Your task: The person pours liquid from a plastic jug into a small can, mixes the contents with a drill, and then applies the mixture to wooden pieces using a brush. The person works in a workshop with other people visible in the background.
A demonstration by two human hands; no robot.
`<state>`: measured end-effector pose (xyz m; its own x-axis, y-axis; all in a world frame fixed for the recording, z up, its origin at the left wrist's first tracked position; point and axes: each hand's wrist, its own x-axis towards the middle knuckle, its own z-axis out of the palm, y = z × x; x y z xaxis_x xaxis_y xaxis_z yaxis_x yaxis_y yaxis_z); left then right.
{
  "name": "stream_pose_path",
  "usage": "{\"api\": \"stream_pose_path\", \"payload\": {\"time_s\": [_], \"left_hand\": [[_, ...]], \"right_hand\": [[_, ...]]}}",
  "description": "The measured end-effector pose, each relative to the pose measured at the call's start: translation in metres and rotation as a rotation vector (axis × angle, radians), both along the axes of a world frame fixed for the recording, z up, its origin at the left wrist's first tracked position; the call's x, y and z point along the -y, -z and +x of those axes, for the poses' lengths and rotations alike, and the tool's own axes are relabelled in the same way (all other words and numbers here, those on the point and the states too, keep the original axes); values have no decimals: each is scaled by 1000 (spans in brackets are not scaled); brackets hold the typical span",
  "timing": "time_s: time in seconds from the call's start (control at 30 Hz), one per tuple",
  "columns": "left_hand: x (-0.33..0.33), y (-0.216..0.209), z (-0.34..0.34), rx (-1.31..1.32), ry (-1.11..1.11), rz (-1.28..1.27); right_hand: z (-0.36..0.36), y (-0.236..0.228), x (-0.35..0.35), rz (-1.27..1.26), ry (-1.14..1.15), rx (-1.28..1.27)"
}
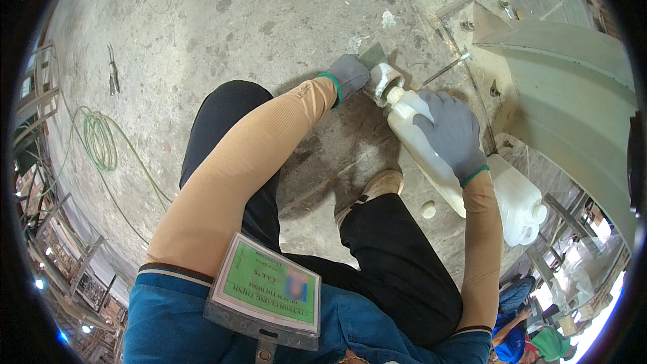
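My right hand (453,128), in a grey glove, grips a long white plastic jug (419,140) near its neck. The jug lies tilted, its mouth at the opening of a small white-smeared cup (384,81). My left hand (350,76), gloved the same, is closed at the cup's left side; its fingertips are partly hidden. A flat grey-green blade or plate (373,56) sticks out beyond the cup, and I cannot tell whether my left hand holds it too. On the floor below the jug sits a round white cap (428,209).
A second white jug (515,202) stands right of my right forearm. A large curved pale-green part (566,74) fills the right side, near a thin rod (445,71). Pliers (114,74) and a coiled green hose (100,141) lie left. A co-worker (515,330) is at lower right.
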<state>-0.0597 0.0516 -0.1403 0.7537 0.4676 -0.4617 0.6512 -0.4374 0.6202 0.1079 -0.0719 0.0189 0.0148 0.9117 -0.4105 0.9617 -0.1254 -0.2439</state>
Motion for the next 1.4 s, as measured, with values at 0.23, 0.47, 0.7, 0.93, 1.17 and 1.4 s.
{"api": "stream_pose_path", "payload": {"time_s": [0.23, 0.47, 0.7, 0.93, 1.17, 1.4], "left_hand": [[5, 19, 6, -28, 196, 164], [13, 24, 5, 16, -346, -185], [28, -64, 16, -18, -547, -252], [17, -75, 11, -34, -398, -196], [0, -114, 6, -28, -195, -278], [-35, -116, -7, 466, -246, -468]], "right_hand": [[4, -1, 2, 23, 16, -15], [10, -4, -1, 41, 20, -29], [18, -3, 9, 172, 45, -7], [25, -11, 8, 94, 124, -71], [34, -13, 33, 187, 141, -26], [48, -45, 94, 366, 363, 101]]}}
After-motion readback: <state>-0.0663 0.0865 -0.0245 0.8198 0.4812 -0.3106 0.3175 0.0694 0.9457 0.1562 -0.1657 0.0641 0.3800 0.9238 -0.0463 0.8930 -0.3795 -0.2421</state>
